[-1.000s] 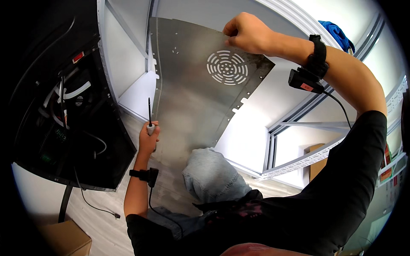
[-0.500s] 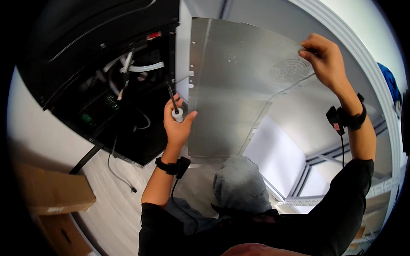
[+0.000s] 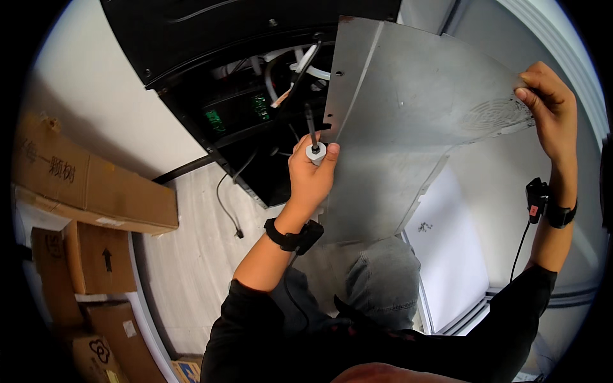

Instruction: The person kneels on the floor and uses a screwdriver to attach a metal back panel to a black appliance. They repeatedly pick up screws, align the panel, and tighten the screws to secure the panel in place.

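1. Left grip (image 3: 309,177): fingers wrapped round a screwdriver (image 3: 313,140), shaft pointing up and away. Thumb sits right by the near edge of the metal panel (image 3: 396,127); we can't tell if it presses on it.
2. Right grip (image 3: 550,105): thumb and fingers pinch the panel's far right corner, just beside the slotted vent (image 3: 495,116).
3. Panel: tilted, looks slightly bowed, its left edge overlapping the open black cabinet (image 3: 191,38) from our view. Lower end is near the knee (image 3: 383,274); we can't tell if it rests there.
4. Slip risk: we see only a corner pinch on a wide sheet. If that slides, we'd expect the panel to swing or drop toward the legs.
5. Bend risk: the sheet looks thin; lifting by one corner could crease it, likely around the vent.
6. Wiring risk: the panel edge and driver tip are close to the white wires (image 3: 303,64) and green circuit board (image 3: 261,107). A careless swing could snag or scrape them.
7. Cut risk: bare fingers on a sheet edge; a sudden shift could nick them.
8. Loss risk: small dark bits (image 3: 425,226), probably screws, lie loose on the white board (image 3: 450,255). A knock from the panel could scatter them.
9. Trip risk: plug (image 3: 239,233) and cable lie on the floor (image 3: 175,268); a foot could catch them.
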`<state>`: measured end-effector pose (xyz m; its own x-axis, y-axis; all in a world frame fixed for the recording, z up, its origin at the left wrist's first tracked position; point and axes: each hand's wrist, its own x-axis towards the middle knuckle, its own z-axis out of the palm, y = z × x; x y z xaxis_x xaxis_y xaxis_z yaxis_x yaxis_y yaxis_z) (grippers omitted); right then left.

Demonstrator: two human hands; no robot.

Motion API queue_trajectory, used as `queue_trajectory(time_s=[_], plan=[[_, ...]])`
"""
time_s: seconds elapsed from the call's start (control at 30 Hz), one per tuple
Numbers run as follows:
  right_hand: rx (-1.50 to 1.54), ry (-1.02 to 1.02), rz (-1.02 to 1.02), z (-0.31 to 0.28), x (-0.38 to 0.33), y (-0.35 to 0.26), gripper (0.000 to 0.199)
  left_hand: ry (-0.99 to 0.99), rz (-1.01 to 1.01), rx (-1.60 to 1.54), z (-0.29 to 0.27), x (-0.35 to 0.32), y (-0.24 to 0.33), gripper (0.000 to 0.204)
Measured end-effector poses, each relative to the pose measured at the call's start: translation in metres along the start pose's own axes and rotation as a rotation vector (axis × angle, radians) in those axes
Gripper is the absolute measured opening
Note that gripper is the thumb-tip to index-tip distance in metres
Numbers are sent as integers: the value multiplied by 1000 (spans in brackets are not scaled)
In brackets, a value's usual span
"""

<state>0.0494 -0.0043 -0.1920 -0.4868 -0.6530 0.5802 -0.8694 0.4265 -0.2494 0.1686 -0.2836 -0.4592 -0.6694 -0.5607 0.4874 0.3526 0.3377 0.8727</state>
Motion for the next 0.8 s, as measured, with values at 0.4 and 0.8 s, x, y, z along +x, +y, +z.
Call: queue_trajectory(time_s=[0.4,0.8], plan=[[125,77,-132,67,31,-12,17,404,-63,-301,-27,-9,7,29],[980,844,274,137,-77,76,18,481,-138,-275,-47,-12,-15,25]])
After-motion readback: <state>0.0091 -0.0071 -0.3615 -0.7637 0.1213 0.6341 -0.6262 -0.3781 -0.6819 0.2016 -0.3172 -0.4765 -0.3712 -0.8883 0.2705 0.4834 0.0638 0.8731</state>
